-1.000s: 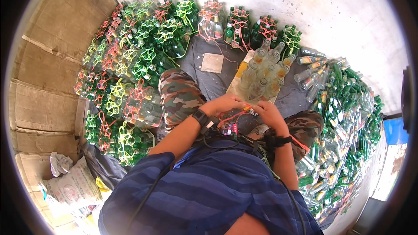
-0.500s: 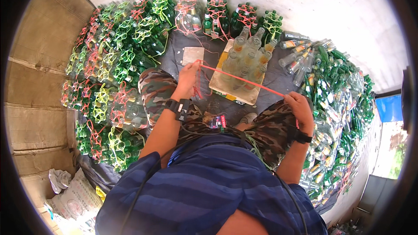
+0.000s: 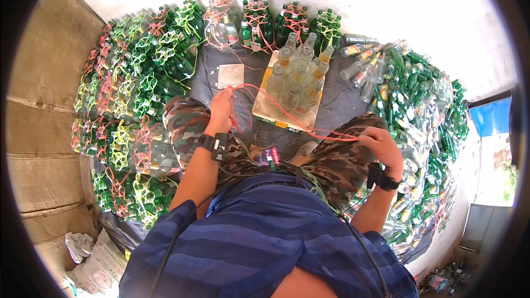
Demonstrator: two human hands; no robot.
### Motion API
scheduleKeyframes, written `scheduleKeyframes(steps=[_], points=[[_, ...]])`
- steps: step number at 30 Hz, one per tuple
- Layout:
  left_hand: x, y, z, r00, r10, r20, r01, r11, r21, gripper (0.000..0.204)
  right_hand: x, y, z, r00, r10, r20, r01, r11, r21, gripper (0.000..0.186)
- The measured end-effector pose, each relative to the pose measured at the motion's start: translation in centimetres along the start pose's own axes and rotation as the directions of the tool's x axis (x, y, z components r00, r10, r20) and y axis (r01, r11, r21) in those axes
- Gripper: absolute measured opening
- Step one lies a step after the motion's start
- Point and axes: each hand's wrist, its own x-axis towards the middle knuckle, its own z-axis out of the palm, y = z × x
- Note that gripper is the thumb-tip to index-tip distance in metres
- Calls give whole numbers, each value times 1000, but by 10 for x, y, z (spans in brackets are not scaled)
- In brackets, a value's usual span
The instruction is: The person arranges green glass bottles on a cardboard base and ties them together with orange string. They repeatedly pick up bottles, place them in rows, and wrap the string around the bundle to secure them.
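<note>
A red plastic cord (image 3: 338,138) runs slack between my two hands, sagging across the front of a low carton (image 3: 267,109). My left hand (image 3: 222,111) is closed on one end, and loose strands dangle beside its fingers. At the other end, over my right knee, my right hand (image 3: 382,146) pinches the cord between thumb and fingers. Clear glass bottles (image 3: 293,92) stand upright in a tight group on the carton's top, without a visible tie. Just beyond my left hand, a pale square tile (image 3: 231,75) lies on the dark floor sheet (image 3: 207,69).
Green and clear bottles tied with coloured cord (image 3: 141,58) stand in rows at left and along the back wall. A heap of loose bottles (image 3: 425,132) fills the right side. A small colourful packet (image 3: 269,156) lies between my legs. A white sack (image 3: 102,262) sits at lower left.
The cord was stretched straight and is now slack and curved. My right hand has turned and moved slightly lower. The whole view has shifted a little.
</note>
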Motion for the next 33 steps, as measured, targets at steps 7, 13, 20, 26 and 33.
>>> scheduleKeyframes(steps=[7, 13, 20, 26, 33], points=[[-14, -13, 7, 966, -193, 173, 178, 979, 99, 24, 58, -26, 85, 956, -122, 265, 195, 943, -270, 30], [-44, -14, 31, 850, -331, 410, 246, 937, 247, 19, 103, -14, 169, 895, -216, 390, 360, 865, -349, 33], [-62, -30, 48, 639, -514, 572, 382, 858, 344, 29, 116, -33, 210, 885, -390, 255, 449, 861, -240, 25], [-45, -32, 37, 643, -538, 545, 319, 835, 448, 36, 125, -23, 221, 908, -397, 134, 419, 866, -274, 26], [-59, -9, 44, 727, -451, 517, 148, 839, 524, 28, 122, -7, 183, 950, -212, 229, 238, 967, -92, 31]])
